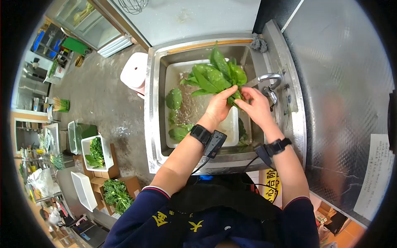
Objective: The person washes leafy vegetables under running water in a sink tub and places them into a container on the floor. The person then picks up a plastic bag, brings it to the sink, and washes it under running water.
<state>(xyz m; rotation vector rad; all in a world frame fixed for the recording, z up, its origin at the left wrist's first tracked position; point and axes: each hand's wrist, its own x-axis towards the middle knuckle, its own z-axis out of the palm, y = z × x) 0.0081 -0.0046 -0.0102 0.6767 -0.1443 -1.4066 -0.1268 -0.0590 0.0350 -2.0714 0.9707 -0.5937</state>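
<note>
A bunch of broad-leaved greens is held over a white tub of water, which stands inside a steel sink. My left hand is closed round the lower part of the bunch, its thumb on top. Close beside it, my right hand has its thumb and fingers pinched on the stem end. Loose leaves float along the tub's left side, and another leaf lies near its front left corner. Some dark greens sit in the sink, right of the tub.
A chrome faucet rises at the sink's right, with a scouring pad on the back corner. A pink-white stool stands left of the sink. On the left are a white crate of greens and a cardboard box near more greens.
</note>
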